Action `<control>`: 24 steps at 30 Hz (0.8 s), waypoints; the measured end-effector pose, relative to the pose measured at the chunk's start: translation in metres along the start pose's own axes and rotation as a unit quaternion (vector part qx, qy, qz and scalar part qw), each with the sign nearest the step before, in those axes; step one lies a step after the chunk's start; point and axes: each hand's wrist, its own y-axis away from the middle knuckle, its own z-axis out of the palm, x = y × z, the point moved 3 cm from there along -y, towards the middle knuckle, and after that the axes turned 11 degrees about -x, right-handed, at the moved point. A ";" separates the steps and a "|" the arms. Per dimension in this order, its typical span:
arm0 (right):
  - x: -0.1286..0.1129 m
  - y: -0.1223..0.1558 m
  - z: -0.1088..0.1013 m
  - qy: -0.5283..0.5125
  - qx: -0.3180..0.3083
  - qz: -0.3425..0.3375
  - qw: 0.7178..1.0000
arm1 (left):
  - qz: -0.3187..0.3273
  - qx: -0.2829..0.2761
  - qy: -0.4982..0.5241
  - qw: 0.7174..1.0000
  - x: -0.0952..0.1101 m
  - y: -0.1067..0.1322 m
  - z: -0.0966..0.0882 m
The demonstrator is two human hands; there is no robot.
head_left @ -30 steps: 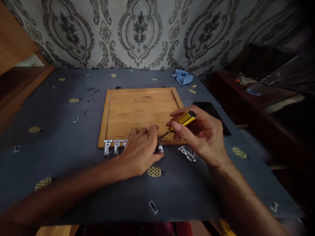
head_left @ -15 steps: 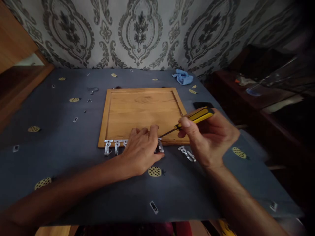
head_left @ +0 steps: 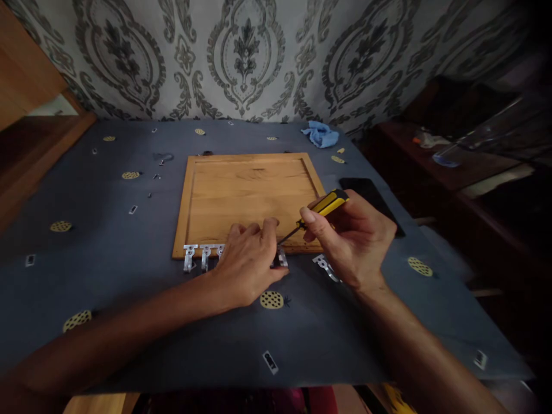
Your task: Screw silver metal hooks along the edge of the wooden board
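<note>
A framed wooden panel [head_left: 254, 195] lies flat, with several silver metal hooks [head_left: 188, 260] along its front edge. My left hand [head_left: 245, 264] rests over that edge, fingers bent, its thumb under a hook [head_left: 282, 257] and its forefinger above it; the hand hides part of the row. My right hand [head_left: 353, 236] grips a screwdriver [head_left: 330, 203] by its yellow and black handle. The shaft slants down to the left, and its tip meets the hook by my left forefinger; the exact contact is hidden. A loose metal hook [head_left: 325, 267] lies beside my right hand.
A dark cloth [head_left: 129, 247] with pineapple prints covers the table. Small screws [head_left: 157, 176] lie left of the panel. A blue rag [head_left: 319, 134] sits at the back right, and a black flat object [head_left: 366, 192] lies behind my right hand. A patterned wall [head_left: 245, 57] stands behind.
My right hand and the screwdriver have shifted left and slightly down, uncovering more of the black flat object. My left hand has stayed in place on the hook.
</note>
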 end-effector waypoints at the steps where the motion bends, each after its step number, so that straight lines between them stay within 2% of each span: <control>1: 0.000 0.000 0.000 -0.002 -0.004 0.002 1.000 | 0.001 -0.001 0.000 1.000 0.000 0.000 0.000; 4: 0.000 -0.002 0.001 -0.014 -0.028 0.007 0.999 | 0.005 -0.002 0.001 1.000 0.000 0.000 0.000; 11: -0.006 -0.009 -0.005 -0.107 -0.140 0.028 0.984 | 0.012 -0.003 0.012 1.000 -0.002 -0.001 0.002; 15: -0.008 -0.010 -0.007 -0.100 -0.191 0.014 0.976 | 0.013 -0.002 0.011 1.000 -0.002 0.000 0.002; 17: -0.007 -0.009 -0.007 -0.063 -0.162 -0.003 0.985 | 0.012 -0.001 0.010 1.000 -0.002 0.000 0.001; 20: -0.007 -0.004 -0.006 -0.004 -0.051 -0.017 0.999 | 0.004 0.000 0.006 1.000 -0.001 0.001 0.000; 24: -0.009 0.001 -0.010 -0.008 0.077 -0.015 0.997 | 0.002 0.001 0.011 1.000 0.000 0.001 -0.001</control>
